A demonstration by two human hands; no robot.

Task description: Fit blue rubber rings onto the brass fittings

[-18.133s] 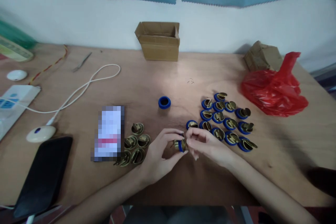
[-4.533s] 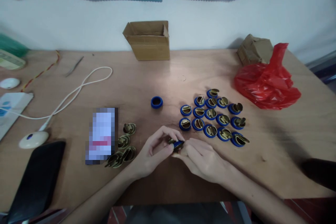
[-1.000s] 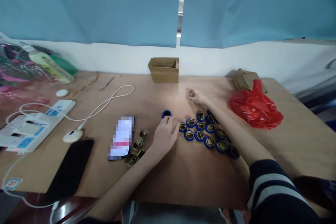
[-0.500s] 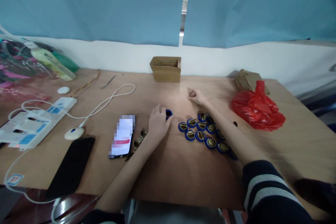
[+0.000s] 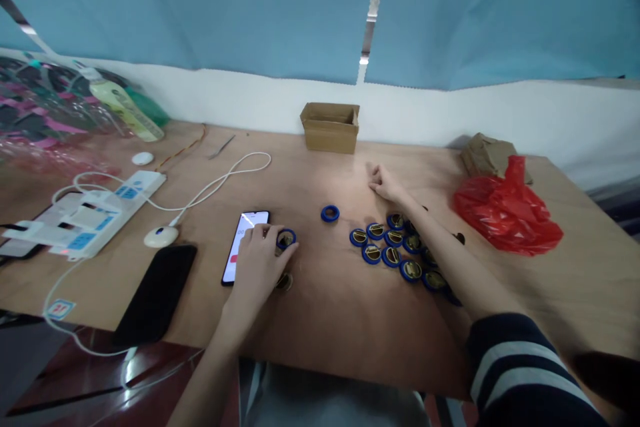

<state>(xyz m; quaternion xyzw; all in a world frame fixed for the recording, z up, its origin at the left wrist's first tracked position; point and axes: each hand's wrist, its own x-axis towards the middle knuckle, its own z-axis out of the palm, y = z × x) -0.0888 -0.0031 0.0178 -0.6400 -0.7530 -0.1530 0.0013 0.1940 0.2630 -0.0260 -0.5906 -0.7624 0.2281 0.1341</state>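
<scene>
Left hand (image 5: 267,250): it had shifted leftward from the centre to beside the lit phone (image 5: 255,217), thumb and fingers closed lightly on a blue ring (image 5: 293,237) with a brass clip (image 5: 286,240) showing through its opening; a second ring (image 5: 330,219) stayed behind, hollow, so one further pairing was judged just begun. Right hand (image 5: 384,184): it rested toward the far centre, fingers curled in, any small item inside too hidden to tell. Also present: a loose brass piece (image 5: 285,281) lay near the thumb, and brass-filled rings (image 5: 391,256) stood grouped at right.
</scene>
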